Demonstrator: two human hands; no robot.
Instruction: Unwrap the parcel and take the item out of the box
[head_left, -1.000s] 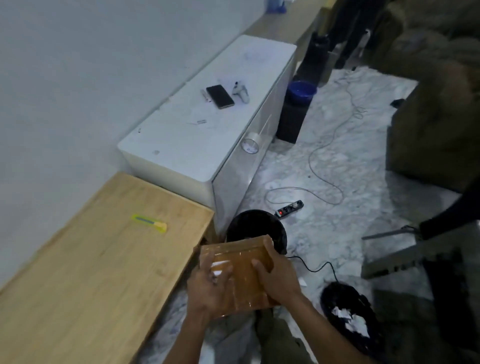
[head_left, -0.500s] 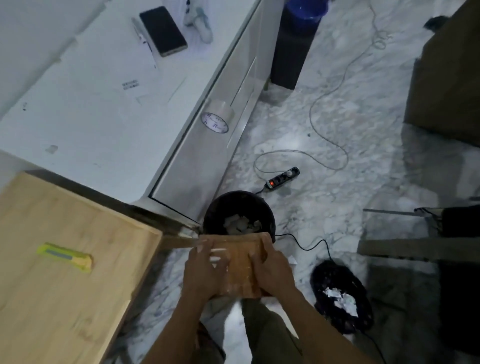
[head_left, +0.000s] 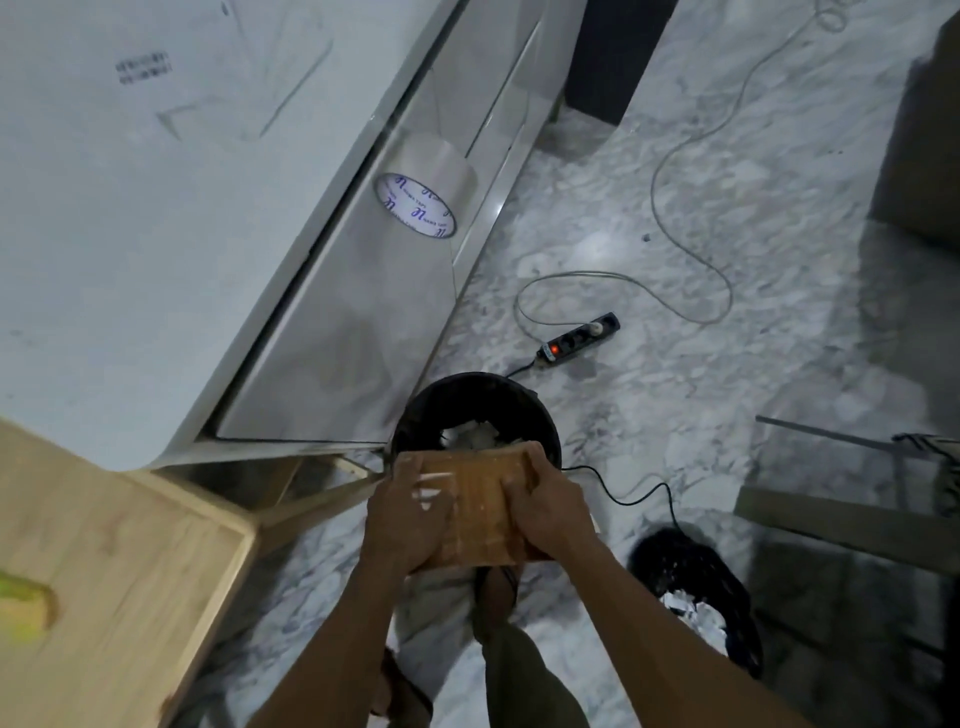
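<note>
In the head view, the person holds a brown cardboard parcel in front of the body, above the near rim of a round black bin that stands on the marble floor. The left hand clamps the parcel's left side, fingers spread over its top face near a torn white strip. The right hand is closed on the right side, fingers curled over the far edge. Both grips are tight on the parcel; the box is still closed and shiny with tape. White crumpled scraps lie inside the bin.

At lower left is the corner of a wooden bench, with a blurred yellow-green utility knife at the frame's edge. Beyond it stands a white cabinet, and a roll of clear tape hangs on its front. A black power strip with a red light lies on the floor beyond the bin. A black bag holding white scraps sits to the right of the person's legs.
</note>
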